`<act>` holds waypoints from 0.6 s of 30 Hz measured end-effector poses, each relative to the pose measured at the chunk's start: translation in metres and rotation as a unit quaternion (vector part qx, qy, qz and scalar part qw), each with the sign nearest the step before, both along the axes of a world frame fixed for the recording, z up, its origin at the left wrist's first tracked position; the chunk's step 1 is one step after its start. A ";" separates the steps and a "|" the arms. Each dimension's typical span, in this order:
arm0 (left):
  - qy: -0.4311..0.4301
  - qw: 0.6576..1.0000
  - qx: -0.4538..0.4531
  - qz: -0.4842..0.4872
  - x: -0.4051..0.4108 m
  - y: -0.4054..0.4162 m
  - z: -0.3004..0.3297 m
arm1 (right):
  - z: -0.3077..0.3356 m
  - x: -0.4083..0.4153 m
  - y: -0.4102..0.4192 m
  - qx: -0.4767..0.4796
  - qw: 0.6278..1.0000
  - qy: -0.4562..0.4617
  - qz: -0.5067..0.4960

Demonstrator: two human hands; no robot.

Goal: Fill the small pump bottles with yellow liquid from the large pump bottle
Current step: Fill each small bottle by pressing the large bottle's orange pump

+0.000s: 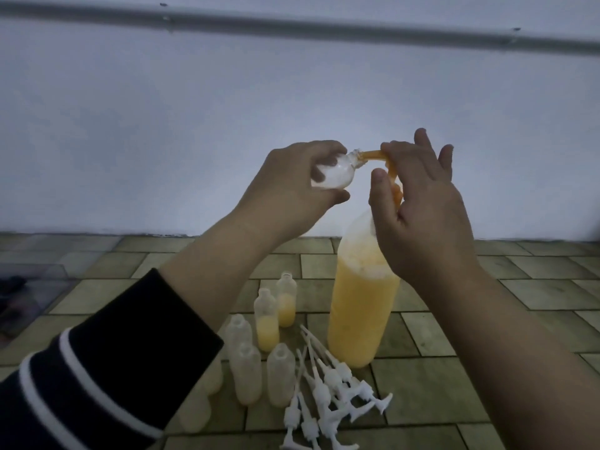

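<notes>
The large pump bottle [360, 310] stands on the tiled floor, most of it filled with yellow liquid. Its orange pump head [386, 164] is raised, and my right hand [422, 209] rests over it with thumb and forefinger at the pump and the other fingers straight. My left hand [292, 183] grips a small clear bottle [331, 172], tilted with its mouth against the orange spout. It looks empty. On the floor stand two small bottles [276, 315] partly filled with yellow and several small bottles [259, 371] without liquid, all uncapped.
A heap of several white pump tops [328, 388] with long tubes lies just in front of the large bottle. A pale wall [194, 125] rises behind the tiled floor [487, 319]. Something dark and flat [19, 297] lies at the far left.
</notes>
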State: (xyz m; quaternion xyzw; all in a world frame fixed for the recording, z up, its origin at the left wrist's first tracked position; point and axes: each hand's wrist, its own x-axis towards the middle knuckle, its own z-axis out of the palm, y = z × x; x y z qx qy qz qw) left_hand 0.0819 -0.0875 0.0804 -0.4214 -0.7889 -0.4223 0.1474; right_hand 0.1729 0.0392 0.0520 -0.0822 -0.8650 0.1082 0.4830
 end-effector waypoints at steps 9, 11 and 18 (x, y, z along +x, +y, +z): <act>-0.183 0.977 -0.064 0.091 -0.050 -0.040 -0.056 | -0.001 0.005 0.003 -0.004 0.999 -0.034 0.002; -0.216 0.960 -0.129 0.120 -0.064 -0.044 -0.075 | 0.000 0.004 0.001 -0.002 1.000 -0.027 0.004; -0.245 0.919 -0.261 0.163 -0.089 -0.036 -0.116 | -0.001 0.002 0.002 -0.015 1.000 -0.014 0.007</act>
